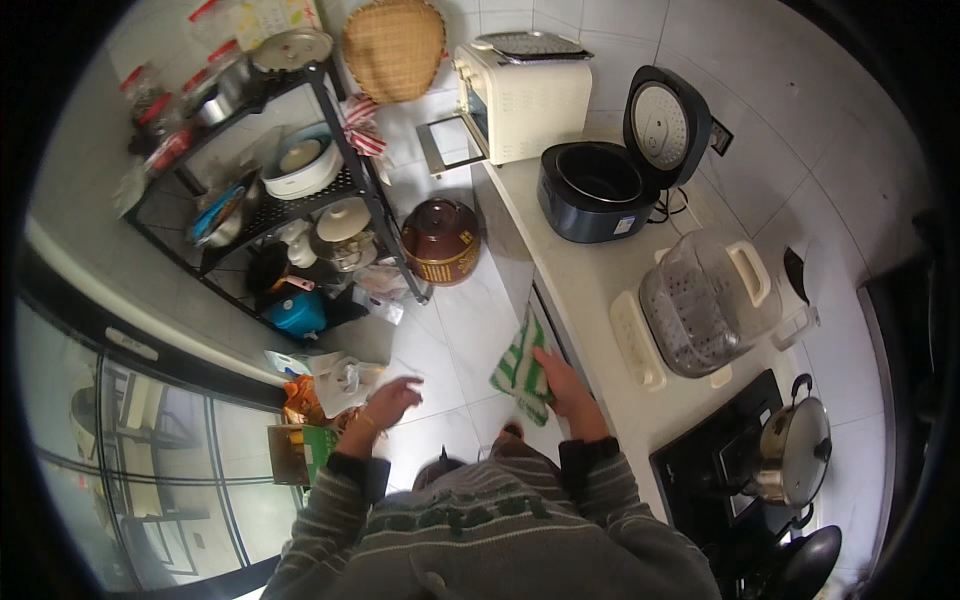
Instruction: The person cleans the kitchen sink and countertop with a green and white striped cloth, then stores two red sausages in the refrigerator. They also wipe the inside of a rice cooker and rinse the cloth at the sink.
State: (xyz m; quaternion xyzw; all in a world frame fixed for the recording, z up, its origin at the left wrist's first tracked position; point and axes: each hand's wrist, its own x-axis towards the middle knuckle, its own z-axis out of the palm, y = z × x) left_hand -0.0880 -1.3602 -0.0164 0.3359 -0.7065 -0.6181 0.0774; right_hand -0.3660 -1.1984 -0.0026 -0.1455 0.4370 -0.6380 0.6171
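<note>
My right hand (564, 384) grips a green-and-white striped cloth (525, 367), which hangs beside the counter's front edge. Nothing is in my left hand (391, 405), held over the floor with its fingers apart. On the white countertop (551, 259) stand a dark blue rice cooker (592, 195) with its lid raised, and a steamer with a clear cover (705, 307). Farther back is a cream toaster oven (536, 101), its glass door (454, 142) lowered and a dark tray (532, 46) on top.
A black shelf rack (375, 217) with pots and jars stands at the left, a brown lidded jar (441, 241) on the floor beside it. Bags and a cardboard box (287, 455) lie near my left arm. A lidded pot (791, 454) sits on the black gas hob (686, 457).
</note>
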